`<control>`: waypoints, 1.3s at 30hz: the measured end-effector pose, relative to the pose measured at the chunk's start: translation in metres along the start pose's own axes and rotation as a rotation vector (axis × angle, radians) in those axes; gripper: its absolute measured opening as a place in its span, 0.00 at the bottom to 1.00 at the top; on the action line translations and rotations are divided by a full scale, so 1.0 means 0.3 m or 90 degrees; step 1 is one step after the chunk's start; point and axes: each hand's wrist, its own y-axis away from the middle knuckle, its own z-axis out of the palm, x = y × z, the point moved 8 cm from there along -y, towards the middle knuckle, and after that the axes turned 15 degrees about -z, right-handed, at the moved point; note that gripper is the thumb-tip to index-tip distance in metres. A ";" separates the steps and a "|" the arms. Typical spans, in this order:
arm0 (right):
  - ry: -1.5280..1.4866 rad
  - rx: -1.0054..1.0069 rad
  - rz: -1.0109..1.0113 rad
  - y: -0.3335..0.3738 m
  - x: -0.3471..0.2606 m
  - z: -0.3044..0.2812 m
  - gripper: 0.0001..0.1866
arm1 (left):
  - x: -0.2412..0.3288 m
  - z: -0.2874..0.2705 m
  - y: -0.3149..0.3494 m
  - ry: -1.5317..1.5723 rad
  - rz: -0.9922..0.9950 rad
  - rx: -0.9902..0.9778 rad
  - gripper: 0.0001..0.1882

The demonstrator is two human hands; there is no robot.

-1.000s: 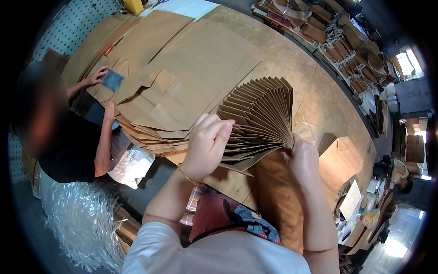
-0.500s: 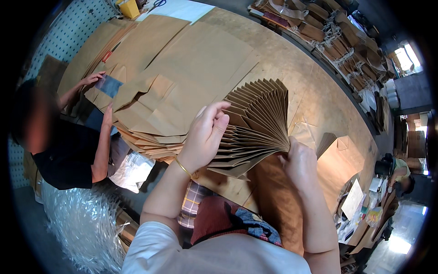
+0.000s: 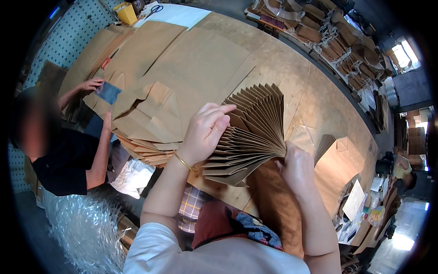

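Note:
My right hand [image 3: 299,166] is closed round the gathered end of a thick stack of brown paper bags [image 3: 260,132]. The stack spreads from that grip into a wide fan, its folded edges turned up and to the left. Against the fan's left side is my left hand [image 3: 206,132], a gold bangle on its wrist. Its index finger reaches over the edges of the bags, with the thumb a little apart below it. Whatever the lower fingers touch behind the fan is hidden.
Large brown paper sheets [image 3: 205,55] and a pile of folded bags [image 3: 153,123] cover the wooden table's [image 3: 315,86] left part. More bags [image 3: 340,157] stand at the right. A co-worker [image 3: 68,155] at the left handles a bluish plate [image 3: 108,92]. Shiny plastic strands [image 3: 82,233] heap below.
The fan of bags has shifted slightly left and down with my right hand. My left index finger reaches a little farther over the edges. The co-worker's plate has moved slightly.

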 end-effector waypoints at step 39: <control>-0.023 0.001 0.010 0.006 0.001 -0.005 0.13 | -0.028 0.138 -0.188 0.078 0.004 -0.178 0.21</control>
